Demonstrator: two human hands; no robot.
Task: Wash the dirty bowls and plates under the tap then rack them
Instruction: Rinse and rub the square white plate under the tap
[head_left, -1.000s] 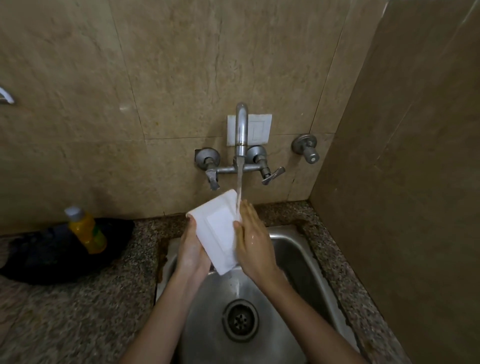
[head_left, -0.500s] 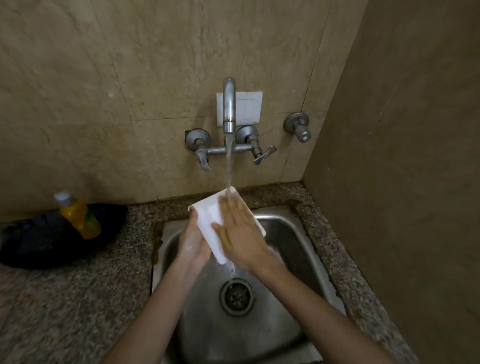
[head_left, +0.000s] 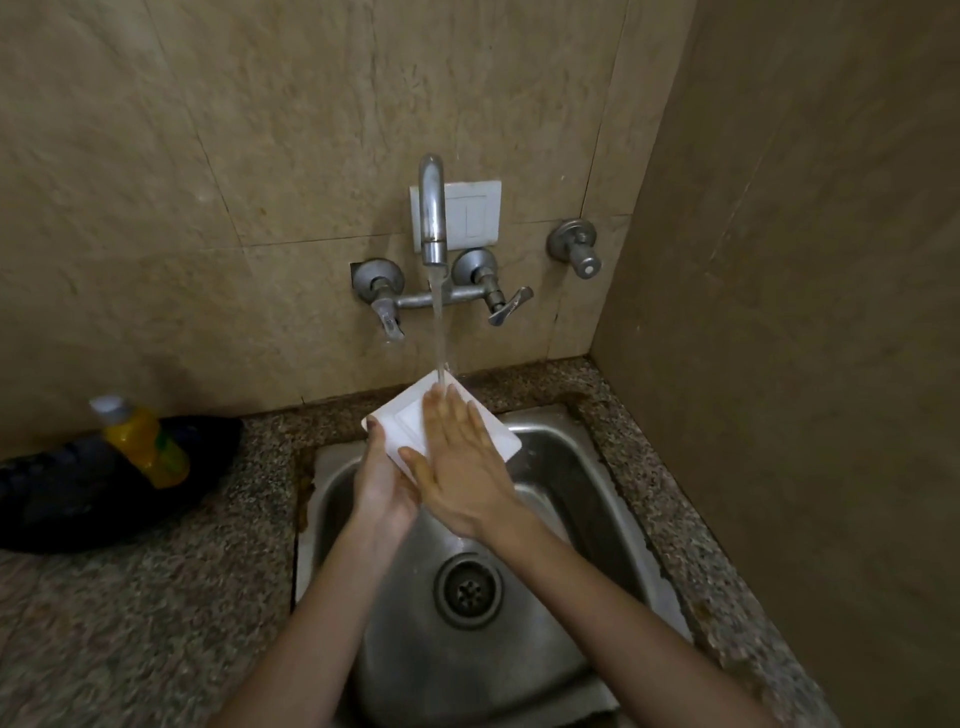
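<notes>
Plate (head_left: 410, 415): white, square, with a raised rim around a recessed centre. It is held tilted above the back edge of the sink, directly under the tap.

At far left, a dark, low object (head_left: 62, 499) lies on the speckled stone counter (head_left: 130, 623); what it is cannot be told. A bottle (head_left: 143, 441) with a pale cap leans on it and contains yellow liquid.

The left hand (head_left: 384, 488) grips the near left edge of the plate, with the thumb on the upper face and the fingers wrapped beneath.

The right hand (head_left: 462, 467) lies flat on the upper face of the plate, fingers straight and close together, fingertips pointing toward the wall.

The tap (head_left: 432, 208) is wall-mounted, with a lever handle on each side. A stream of water (head_left: 439, 322) falls from the spout and lands on the far corner of the plate, at the right fingertips.

The steel sink (head_left: 597, 519) is wet. Its round drain (head_left: 469, 590) sits below the two wrists.

A separate valve (head_left: 576, 247) is fixed to the wall right of the tap.
</notes>
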